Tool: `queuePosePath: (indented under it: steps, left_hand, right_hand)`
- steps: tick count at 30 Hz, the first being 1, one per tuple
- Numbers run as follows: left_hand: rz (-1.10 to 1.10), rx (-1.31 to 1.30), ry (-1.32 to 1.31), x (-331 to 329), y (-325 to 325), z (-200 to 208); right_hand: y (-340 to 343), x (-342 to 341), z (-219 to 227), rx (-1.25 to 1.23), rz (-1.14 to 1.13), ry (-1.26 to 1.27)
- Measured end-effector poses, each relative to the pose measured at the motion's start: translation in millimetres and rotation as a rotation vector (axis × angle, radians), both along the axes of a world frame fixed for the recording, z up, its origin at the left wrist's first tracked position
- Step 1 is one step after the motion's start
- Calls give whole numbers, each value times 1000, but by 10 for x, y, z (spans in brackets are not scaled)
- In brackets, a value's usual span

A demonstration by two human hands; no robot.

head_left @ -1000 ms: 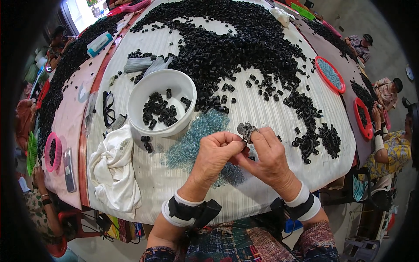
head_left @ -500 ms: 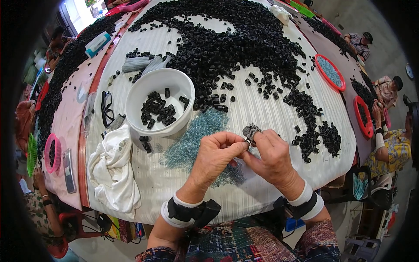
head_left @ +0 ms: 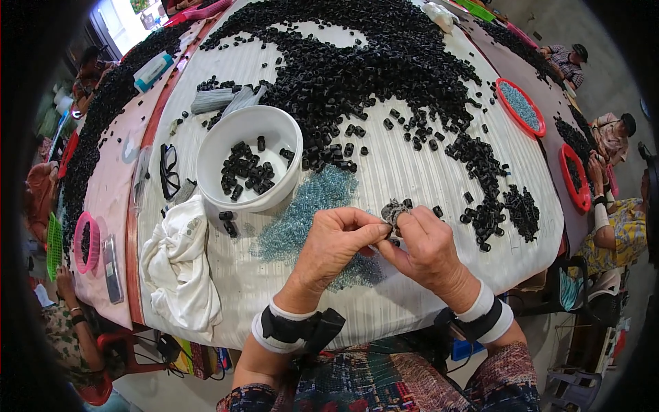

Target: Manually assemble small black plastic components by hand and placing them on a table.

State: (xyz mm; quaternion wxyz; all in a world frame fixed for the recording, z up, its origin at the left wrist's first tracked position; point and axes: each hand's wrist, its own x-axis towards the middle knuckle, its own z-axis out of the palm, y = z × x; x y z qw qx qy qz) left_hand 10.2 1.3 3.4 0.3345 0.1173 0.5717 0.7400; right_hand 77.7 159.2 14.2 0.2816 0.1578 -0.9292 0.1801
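My left hand and my right hand meet over the cloth-covered table, fingertips almost touching. A crumpled grey fuzzy wad sticks up from the closed fingers of my right hand. Thumb and forefinger of my left hand pinch something small and dark, mostly hidden by the fingertips. A heap of tiny shiny blue-grey pieces lies beside and partly under my left hand. Beyond it stands a white bowl with several short black plastic cylinders inside.
A large pile of black cylinders covers the table's far side. Small black pins lie at right. On the left are a white cloth, glasses and a phone. Other people sit along both sides near red baskets.
Both hands stay together, with the fingers shifting slightly. A black cylinder beside my right hand's knuckles now shows. The view has moved a little.
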Motion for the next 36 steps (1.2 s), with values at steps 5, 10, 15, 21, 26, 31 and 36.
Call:
queuePosePath:
  steps: [5,10,15,21,26,31,36]
  left_hand:
    - [44,137,-177,-14,34,19]
    - [-115,176,-147,-22,2,64]
    - [-165,51,44,21,-16,39]
    - [61,202,-33,-27,12,66]
    - [471,469,-112,-304,-244,69]
    - [623,554,-244,-457,-397,64]
    - [454,746,-250,-453,-460,119]
  right_hand:
    - [75,-8,100,-20,-40,68]
    - [68,35,161,-6,-17,55]
    - [28,66,201,13,35,35]
    - [158,81,235,-101,0,-47]
    - [339,74,221,-112,-68,-58]
    - [508,121,31,-151,-139,-95]
    - [528,126,5,-60,-91,-85]
